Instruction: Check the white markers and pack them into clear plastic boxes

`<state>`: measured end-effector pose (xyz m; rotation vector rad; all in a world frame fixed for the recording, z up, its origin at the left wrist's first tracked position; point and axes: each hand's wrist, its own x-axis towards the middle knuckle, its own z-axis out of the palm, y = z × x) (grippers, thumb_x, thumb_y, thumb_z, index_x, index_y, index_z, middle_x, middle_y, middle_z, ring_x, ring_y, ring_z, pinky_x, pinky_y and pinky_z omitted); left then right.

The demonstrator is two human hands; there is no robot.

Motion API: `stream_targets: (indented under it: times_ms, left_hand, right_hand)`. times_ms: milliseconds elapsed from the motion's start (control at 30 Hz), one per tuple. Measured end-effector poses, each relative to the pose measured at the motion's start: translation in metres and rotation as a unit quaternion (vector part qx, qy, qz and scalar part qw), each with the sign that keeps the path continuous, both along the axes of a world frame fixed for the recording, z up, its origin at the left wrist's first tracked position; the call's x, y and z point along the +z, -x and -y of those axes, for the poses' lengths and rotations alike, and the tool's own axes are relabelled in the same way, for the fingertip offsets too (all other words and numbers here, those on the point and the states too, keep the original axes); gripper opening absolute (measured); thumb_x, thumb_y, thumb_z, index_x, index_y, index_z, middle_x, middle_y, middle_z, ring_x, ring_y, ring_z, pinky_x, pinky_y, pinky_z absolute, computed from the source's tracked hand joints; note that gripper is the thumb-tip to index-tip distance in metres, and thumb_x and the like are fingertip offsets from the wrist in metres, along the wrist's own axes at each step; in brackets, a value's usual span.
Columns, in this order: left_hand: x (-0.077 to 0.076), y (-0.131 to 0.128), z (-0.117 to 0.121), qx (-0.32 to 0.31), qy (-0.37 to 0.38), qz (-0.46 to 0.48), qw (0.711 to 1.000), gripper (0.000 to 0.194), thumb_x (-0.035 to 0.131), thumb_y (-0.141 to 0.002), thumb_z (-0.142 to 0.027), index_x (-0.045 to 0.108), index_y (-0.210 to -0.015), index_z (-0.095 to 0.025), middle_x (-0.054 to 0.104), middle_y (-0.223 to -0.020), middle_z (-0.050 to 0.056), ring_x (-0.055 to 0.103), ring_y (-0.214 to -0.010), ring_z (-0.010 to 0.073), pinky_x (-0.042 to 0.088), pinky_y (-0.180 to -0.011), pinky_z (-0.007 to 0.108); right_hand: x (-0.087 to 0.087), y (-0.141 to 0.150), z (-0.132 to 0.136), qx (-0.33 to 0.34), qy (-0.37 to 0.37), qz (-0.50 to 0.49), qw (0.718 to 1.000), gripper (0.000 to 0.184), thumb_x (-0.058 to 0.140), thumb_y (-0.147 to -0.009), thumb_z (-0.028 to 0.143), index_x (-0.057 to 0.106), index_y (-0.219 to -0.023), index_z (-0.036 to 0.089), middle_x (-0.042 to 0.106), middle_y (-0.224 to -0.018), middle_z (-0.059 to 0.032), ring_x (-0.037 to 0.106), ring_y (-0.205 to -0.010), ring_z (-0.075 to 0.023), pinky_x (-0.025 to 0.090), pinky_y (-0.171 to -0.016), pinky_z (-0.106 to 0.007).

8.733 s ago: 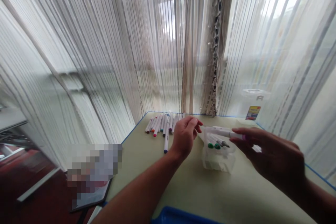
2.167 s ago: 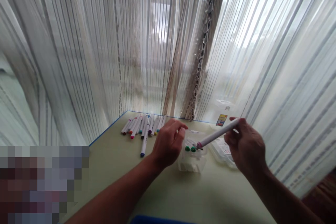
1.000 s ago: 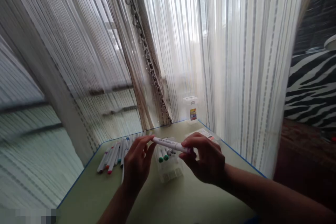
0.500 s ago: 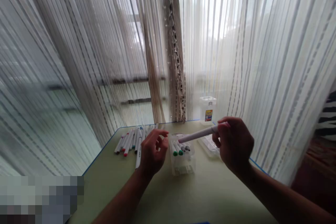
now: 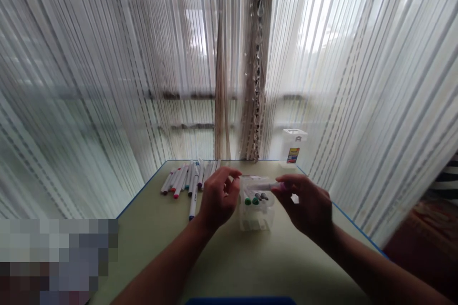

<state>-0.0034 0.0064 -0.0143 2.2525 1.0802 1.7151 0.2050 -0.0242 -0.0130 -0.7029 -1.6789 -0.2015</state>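
Markers [image 5: 180, 183] with white barrels lie in a loose pile on the pale green table [image 5: 214, 257], to the left of the clear plastic case [image 5: 255, 221] and farther back; their visible ends include pink, orange, teal and purple. A blue-ended marker [image 5: 193, 200] reaches out of the pile toward the near side, left of the case. Next comes the left hand [image 5: 220, 193], just beside the case's upper left edge, index finger stretched out and the other fingers curled; I cannot tell whether the fingertips grip that edge. Inside the case, two green-ended markers [image 5: 248, 201] lie left of two gray-ended markers [image 5: 265, 196], all with their ends toward the viewer. Behind the case hangs a striped sheer curtain [image 5: 171, 33] with a bead string [image 5: 256, 95]; nearer the viewer than the case, a blue object [image 5: 243, 301] is cut off by the bottom edge. A purple-ended marker [image 5: 263, 187] lies roughly level across the case's upper part, its left end blurred. Right of the case, the right hand [image 5: 311, 202] has its thumb and fingers clamped on the purple end. Beyond the case, to the right, stands a clear lidded box [image 5: 289, 145] with a colored label [image 5: 293, 155].
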Motion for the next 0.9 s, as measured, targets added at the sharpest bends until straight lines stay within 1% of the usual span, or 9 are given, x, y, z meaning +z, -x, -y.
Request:
stream_targets:
  times_ms: [200,300,433,600,767,900]
  left_hand:
    - [0.003,0.0,0.001,0.005,-0.002,-0.007,1.0,0.013,0.053,-0.09,-0.014,0.066,-0.09,-0.017,0.067,-0.078,0.001,0.056,-0.059,0.0116,0.045,-0.056,0.024]
    - [0.002,0.0,0.0,0.007,-0.002,-0.007,1.0,0.013,0.054,-0.089,-0.013,0.066,-0.09,-0.017,0.067,-0.079,0.001,0.057,-0.06,0.0116,0.045,-0.057,0.024]
    - [0.0,0.0,-0.001,0.002,0.0,-0.011,1.0,0.014,0.054,-0.089,-0.012,0.066,-0.09,-0.017,0.067,-0.079,0.001,0.057,-0.06,0.0111,0.045,-0.056,0.023]
    - [-0.001,-0.001,-0.001,-0.007,-0.003,-0.014,1.0,0.014,0.054,-0.089,-0.011,0.067,-0.087,-0.016,0.065,-0.077,0.001,0.054,-0.058,0.0101,0.043,-0.055,0.023]
    - [0.0,-0.001,-0.001,-0.011,-0.009,-0.011,1.0,0.014,0.054,-0.089,-0.011,0.067,-0.086,-0.016,0.064,-0.075,0.0,0.051,-0.056,0.0094,0.042,-0.056,0.023]
    - [-0.002,-0.001,-0.001,-0.014,-0.008,-0.013,1.0,0.013,0.055,-0.089,-0.011,0.067,-0.087,-0.016,0.064,-0.076,0.0,0.052,-0.058,0.0099,0.042,-0.057,0.024]
  right_hand:
    - [0.002,0.008,0.003,0.07,0.021,0.053,0.996,0.013,0.078,-0.088,0.023,0.066,-0.093,0.021,0.067,-0.069,0.0027,0.054,-0.047,-0.009,0.046,-0.045,-0.021]
    - [0.002,0.008,0.004,0.087,0.022,0.07,0.994,0.012,0.077,-0.088,0.023,0.067,-0.094,0.019,0.068,-0.072,0.0008,0.051,-0.047,-0.0077,0.045,-0.047,-0.021]
    - [0.002,0.009,0.002,0.087,0.036,0.089,0.992,0.011,0.077,-0.089,0.02,0.069,-0.095,0.016,0.068,-0.075,-0.0003,0.051,-0.048,-0.0066,0.045,-0.049,-0.02]
    - [-0.001,0.012,0.001,0.087,0.062,0.114,0.988,0.01,0.075,-0.09,0.018,0.069,-0.098,0.016,0.069,-0.081,-0.0015,0.053,-0.051,-0.0068,0.047,-0.052,-0.019]
    - [-0.002,0.013,0.004,0.064,0.05,0.114,0.99,0.012,0.072,-0.092,0.017,0.071,-0.103,0.015,0.068,-0.082,-0.0022,0.054,-0.053,-0.0074,0.047,-0.053,-0.02]
    - [-0.002,0.015,0.005,0.056,0.046,0.122,0.99,0.01,0.072,-0.092,0.018,0.071,-0.102,0.014,0.07,-0.083,-0.003,0.055,-0.052,-0.0073,0.047,-0.053,-0.02]
